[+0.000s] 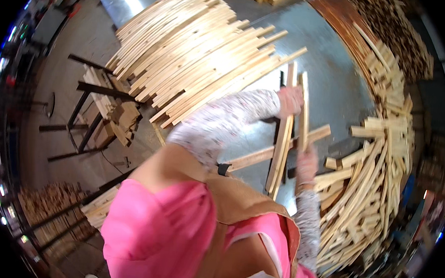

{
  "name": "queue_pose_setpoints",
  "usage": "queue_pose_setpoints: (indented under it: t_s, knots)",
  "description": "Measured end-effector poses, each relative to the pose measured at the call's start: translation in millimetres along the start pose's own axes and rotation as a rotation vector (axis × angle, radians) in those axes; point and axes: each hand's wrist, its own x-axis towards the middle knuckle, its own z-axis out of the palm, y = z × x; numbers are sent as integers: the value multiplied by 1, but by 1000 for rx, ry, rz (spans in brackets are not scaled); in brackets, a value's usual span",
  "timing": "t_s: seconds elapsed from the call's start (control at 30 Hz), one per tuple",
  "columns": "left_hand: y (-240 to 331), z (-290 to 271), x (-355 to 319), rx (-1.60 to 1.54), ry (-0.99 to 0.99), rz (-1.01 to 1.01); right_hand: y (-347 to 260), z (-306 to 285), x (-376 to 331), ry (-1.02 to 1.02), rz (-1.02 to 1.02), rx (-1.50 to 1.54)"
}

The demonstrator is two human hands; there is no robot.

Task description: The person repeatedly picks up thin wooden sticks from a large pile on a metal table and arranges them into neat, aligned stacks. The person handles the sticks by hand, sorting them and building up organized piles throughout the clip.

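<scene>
A pale wooden strip point(304, 115) runs between my two hands, pointing away from me over the metal table. My left hand point(289, 101) is closed at its far part, above other wooden strips point(280, 154) lying side by side. Lower down, my right hand point(307, 166) grips the near end of the strip; its fingers are a little blurred. Under these strips a wooden bar point(254, 159) lies crosswise on the table. A dark bar point(273, 164) shows along the left edge of the strips.
Many pale strips lie in a broad layer point(202, 52) on the metal table point(336, 89) at the far left. A heap of loose strips point(360, 196) fills the right side. Black metal stands point(83, 111) hold short wood at left. Stacked wood point(394, 32) stands far right.
</scene>
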Motion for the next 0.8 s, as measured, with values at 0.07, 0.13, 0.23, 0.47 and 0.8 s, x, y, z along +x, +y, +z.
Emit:
queue_pose_setpoints:
  t_s: [0.07, 0.13, 0.23, 0.47, 0.8]
  knots:
    - [17, 46, 11, 29, -205, -58, 8, 47, -18, -71, 243, -109]
    - [34, 38, 21, -92, -301, -144, -8, 51, -25, -43, 367, -106]
    - [40, 44, -6, -155, -184, -319, -38, 76, -14, -9, 292, -457]
    - [102, 5, -52, -875, -133, -751, -36, 51, 55, -91, 462, 102]
    - [60, -6, -132, -488, -253, -922, -106, 160, 74, -186, 369, 455]
